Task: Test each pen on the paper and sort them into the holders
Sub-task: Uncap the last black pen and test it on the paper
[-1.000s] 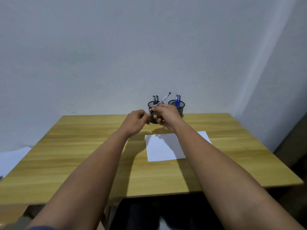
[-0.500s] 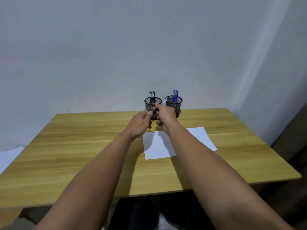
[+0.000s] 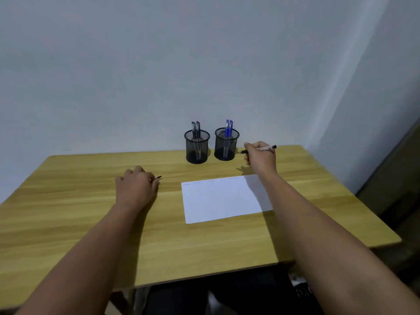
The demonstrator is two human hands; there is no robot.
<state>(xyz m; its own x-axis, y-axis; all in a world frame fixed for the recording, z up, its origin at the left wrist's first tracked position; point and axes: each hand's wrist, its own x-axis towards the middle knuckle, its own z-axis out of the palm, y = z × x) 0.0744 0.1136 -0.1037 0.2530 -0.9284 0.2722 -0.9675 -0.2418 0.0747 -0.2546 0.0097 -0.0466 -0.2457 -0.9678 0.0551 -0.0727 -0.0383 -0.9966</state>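
Observation:
My right hand [image 3: 260,156] grips a clear pen with black ends [image 3: 266,148], held roughly level above the table, just right of the right mesh holder [image 3: 226,144]. That holder has two blue pens [image 3: 228,128] in it. The left mesh holder [image 3: 196,147] has two black pens [image 3: 195,129]. My left hand [image 3: 136,187] rests on the table left of the white paper [image 3: 223,198], pinching a small black pen cap [image 3: 158,177]. Faint test marks run along the paper's far edge.
The wooden table [image 3: 91,223] stands against a pale wall, with a corner at the right. Both holders stand close together at the table's far edge. The table's right edge lies near my right forearm.
My hands have separated: the cap came off in my left hand, which dropped to the table at the left. My right hand carried the pen to the right of the holders.

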